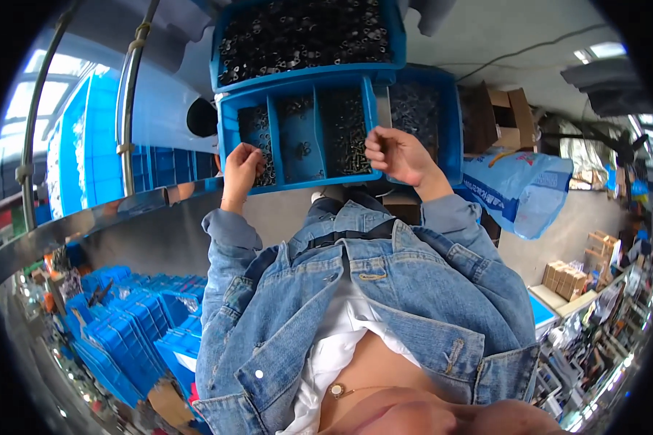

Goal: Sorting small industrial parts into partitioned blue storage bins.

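Observation:
A blue divided bin (221,119) lies in front of me, split into three compartments. Small metal parts (267,172) lie in its left compartment. Only a few small dark pieces (297,150) show in the middle one, while many small dark and brassy parts (352,138) fill the right one. My left hand (244,171) is closed with bent fingers over the bin's left edge, beside the left compartment. By the bin's right wall, my right hand (400,156) has its fingers curled in toward the thumb. What either hand holds, if anything, is too small or hidden to make out.
Beyond the divided bin stands a blue bin of black clip-like parts (305,36). Another blue bin of grey parts (417,109) is at the right, near an open cardboard box (511,116) and a blue-and-white plastic sack (522,190). A metal rail (123,210) runs along the left.

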`<action>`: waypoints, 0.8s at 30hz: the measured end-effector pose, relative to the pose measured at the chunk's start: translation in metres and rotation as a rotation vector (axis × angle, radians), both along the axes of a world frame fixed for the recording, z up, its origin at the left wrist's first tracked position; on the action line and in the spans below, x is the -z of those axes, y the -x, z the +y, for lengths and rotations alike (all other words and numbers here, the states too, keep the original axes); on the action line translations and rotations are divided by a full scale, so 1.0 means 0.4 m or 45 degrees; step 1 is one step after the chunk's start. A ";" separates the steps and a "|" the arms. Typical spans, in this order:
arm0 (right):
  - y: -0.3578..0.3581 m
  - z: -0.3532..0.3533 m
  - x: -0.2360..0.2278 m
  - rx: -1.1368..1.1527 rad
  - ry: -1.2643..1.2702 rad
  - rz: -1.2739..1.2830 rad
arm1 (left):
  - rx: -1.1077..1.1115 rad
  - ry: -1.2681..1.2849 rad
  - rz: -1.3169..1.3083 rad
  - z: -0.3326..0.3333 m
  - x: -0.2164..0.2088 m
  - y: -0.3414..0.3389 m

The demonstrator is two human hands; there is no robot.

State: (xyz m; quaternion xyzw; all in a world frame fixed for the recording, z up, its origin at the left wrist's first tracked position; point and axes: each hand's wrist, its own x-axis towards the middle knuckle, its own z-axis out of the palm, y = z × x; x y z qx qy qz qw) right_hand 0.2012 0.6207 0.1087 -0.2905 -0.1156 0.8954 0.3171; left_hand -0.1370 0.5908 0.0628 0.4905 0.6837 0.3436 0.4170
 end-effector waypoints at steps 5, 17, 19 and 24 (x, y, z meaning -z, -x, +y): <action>-0.012 0.090 0.002 -0.333 -0.144 -0.054 | -0.379 0.221 -1.041 -0.039 -0.100 -0.035; 0.202 0.654 0.131 -0.499 -2.357 -2.082 | -0.253 0.225 -0.640 -0.151 -0.138 -0.101; 0.216 0.694 0.141 -0.923 -2.487 -2.258 | -0.234 0.263 -0.530 -0.145 -0.140 -0.113; 0.192 0.699 0.086 -0.642 -2.461 -1.923 | 0.025 -0.143 0.437 -0.048 -0.103 -0.159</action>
